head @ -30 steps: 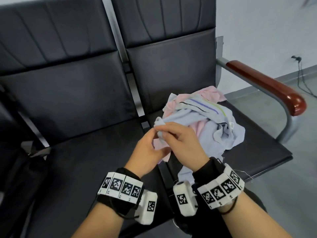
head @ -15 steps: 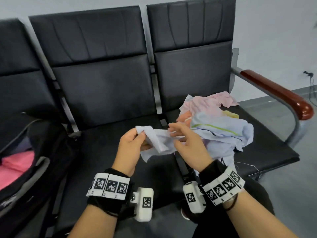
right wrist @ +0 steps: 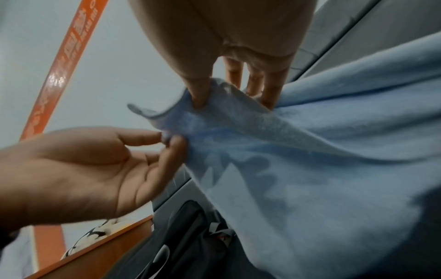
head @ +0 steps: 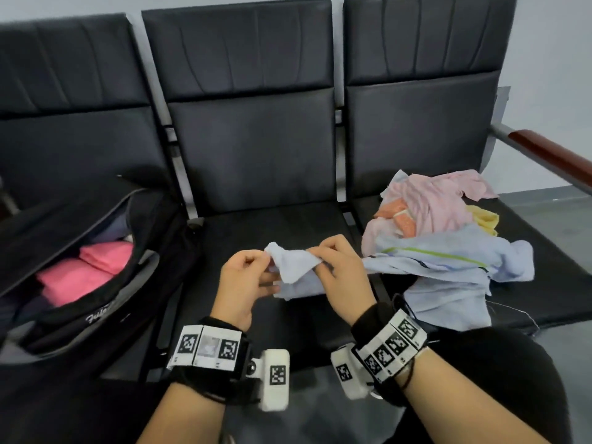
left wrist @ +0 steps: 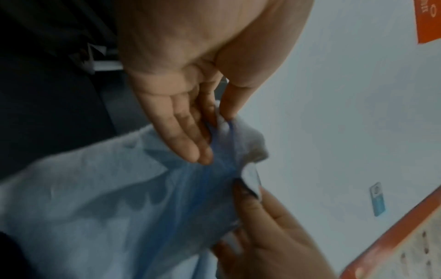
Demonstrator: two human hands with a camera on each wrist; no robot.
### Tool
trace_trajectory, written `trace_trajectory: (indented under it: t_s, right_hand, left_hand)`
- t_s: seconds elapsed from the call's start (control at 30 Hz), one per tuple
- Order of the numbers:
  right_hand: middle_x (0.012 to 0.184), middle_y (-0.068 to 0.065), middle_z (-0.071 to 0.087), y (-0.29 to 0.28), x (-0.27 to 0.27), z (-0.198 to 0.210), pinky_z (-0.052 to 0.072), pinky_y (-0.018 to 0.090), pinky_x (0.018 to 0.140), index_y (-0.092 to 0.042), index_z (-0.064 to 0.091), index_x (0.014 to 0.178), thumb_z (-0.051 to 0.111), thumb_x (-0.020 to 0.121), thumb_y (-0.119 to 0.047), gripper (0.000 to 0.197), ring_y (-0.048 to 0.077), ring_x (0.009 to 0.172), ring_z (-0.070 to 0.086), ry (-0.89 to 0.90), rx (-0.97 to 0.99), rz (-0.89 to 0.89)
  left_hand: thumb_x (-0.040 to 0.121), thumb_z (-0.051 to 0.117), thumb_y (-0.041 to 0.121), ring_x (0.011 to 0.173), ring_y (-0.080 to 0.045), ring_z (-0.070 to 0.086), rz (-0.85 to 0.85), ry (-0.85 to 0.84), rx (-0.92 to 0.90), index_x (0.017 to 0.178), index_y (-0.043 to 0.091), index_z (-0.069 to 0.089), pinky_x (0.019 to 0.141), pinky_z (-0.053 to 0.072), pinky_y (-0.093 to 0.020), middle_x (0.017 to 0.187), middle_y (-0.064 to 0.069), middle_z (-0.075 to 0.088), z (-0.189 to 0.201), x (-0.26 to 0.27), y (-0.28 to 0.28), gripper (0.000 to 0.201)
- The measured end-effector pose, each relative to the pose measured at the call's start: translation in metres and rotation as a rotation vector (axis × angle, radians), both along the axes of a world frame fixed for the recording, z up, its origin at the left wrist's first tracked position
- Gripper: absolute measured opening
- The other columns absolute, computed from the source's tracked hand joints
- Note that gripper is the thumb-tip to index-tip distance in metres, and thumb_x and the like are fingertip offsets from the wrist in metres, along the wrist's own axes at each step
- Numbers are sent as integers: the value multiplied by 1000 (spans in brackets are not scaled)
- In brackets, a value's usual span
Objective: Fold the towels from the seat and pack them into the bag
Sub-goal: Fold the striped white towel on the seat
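Light blue terry towel (head: 296,272) above the middle black seat (head: 256,229), left hand (head: 246,280) and right hand (head: 339,277) each pinching its edge, only head view showing open black bag (head: 96,251) holding pink cloth, wrist views showing thumb-and-fingertip grips

A second ago both hands worked at the heap on the right seat; now the left hand (head: 245,278) and right hand (head: 341,274) pinch the light blue towel (head: 296,272) over the middle seat (head: 256,225), clear of the pile (head: 448,238).
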State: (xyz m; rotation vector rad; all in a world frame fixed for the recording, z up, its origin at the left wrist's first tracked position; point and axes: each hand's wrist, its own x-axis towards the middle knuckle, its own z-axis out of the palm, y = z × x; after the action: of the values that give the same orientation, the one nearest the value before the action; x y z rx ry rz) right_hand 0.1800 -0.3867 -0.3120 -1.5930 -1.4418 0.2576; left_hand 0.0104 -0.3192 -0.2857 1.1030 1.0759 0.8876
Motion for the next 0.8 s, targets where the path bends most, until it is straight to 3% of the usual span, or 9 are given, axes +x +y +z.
trace_trajectory:
  t_s: [0.07, 0.13, 0.17, 0.23, 0.33, 0.47, 0.57, 0.7, 0.8]
  right_hand:
    - [95, -1, 57, 3, -10, 3, 47, 29, 82, -14, 74, 102, 60, 91, -3, 21, 18, 91, 58, -26, -14, 31]
    - [90, 2, 64, 6, -17, 6, 49, 35, 79, -13, 75, 97, 59, 89, -1, 22, 18, 86, 61, -14, -39, 69]
    - [89, 3, 66, 8, -19, 8, 50, 36, 79, -13, 75, 97, 60, 88, -1, 21, 17, 84, 62, -18, -62, 85]
    - [87, 2, 68, 9, -23, 10, 50, 36, 80, -14, 75, 97, 61, 88, -5, 19, 15, 83, 63, -63, -129, 104]
    - [81, -4, 69, 7, -23, 15, 51, 35, 77, -17, 73, 91, 61, 88, -8, 15, 12, 79, 62, -59, -188, 109]
    - [78, -7, 69, 2, -14, 18, 49, 23, 72, -18, 72, 89, 63, 88, -6, 15, 8, 75, 63, -1, -187, 84]
    - [72, -8, 65, -4, -10, 12, 44, 15, 65, -20, 70, 85, 66, 91, -14, 9, 8, 69, 59, -30, -179, 97]
    - [67, -6, 55, -11, -1, -7, 41, 25, 64, -17, 58, 73, 67, 88, -15, 18, 11, 65, 52, -122, -194, 68]
    - [83, -3, 67, -18, 17, -23, 48, 33, 76, -14, 69, 86, 67, 89, -12, 4, 17, 80, 61, -199, -226, 13]
  left_hand:
    - [91, 70, 6, 97, -16, 66, -8, 145, 82, 113, 22, 58, 83, 58, -39, 119, -8, 63, -8, -11, 4, 30]
    - [81, 78, 2, 114, -7, 58, -170, 244, 228, 128, 30, 54, 95, 52, -33, 127, 7, 57, -11, -15, 4, 60]
    - [78, 80, 0, 118, -5, 57, -271, 270, 295, 130, 32, 54, 97, 50, -28, 127, 11, 58, -11, -14, 2, 66]
    - [76, 79, -1, 114, -2, 61, -404, 298, 417, 123, 31, 60, 92, 50, -18, 117, 16, 65, -12, -9, -2, 60]
    - [79, 74, 3, 95, 0, 66, -392, 326, 537, 110, 29, 67, 77, 48, -10, 100, 17, 70, -10, -2, -8, 41]
    - [87, 70, 9, 81, -6, 65, -291, 410, 634, 91, 23, 72, 69, 49, -15, 85, 9, 70, -11, 0, -7, 16]
    - [89, 63, 3, 74, -9, 62, -218, 391, 652, 78, 19, 69, 64, 46, -15, 76, 7, 67, -8, -5, -5, 20]
    - [86, 60, 0, 74, -4, 61, -45, 306, 616, 76, 18, 65, 65, 44, -12, 76, 8, 67, 0, -18, 5, 21]
    - [87, 59, 6, 73, 3, 59, 89, 239, 593, 79, 20, 66, 66, 45, -12, 78, 9, 68, 7, -33, 15, 18]
